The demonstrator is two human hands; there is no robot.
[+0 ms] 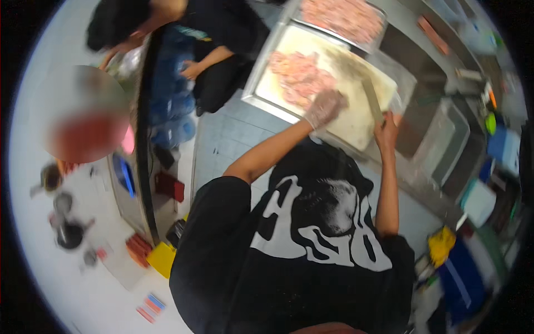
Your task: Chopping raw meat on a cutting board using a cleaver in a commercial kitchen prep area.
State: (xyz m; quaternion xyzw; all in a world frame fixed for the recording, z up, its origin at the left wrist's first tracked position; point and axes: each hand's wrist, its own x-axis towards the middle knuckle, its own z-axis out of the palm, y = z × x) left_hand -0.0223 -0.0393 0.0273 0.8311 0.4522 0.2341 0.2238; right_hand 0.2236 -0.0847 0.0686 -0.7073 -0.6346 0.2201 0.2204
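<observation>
A white cutting board lies in front of me inside a metal-rimmed frame. Pieces of raw pale-pink meat, perhaps chicken, are heaped on its left half. My left hand, in a clear plastic glove, rests at the near right edge of this heap; its fingers are blurred, so any grip is unclear. In my right hand, at the board's right side, is the handle of a large knife. Its broad blade points away from me over the board, apart from the heap.
A metal tray of raw meat stands beyond the board. Right of it, a clear plastic container sits on the steel counter. At upper left a co-worker's hand is near large blue water jugs.
</observation>
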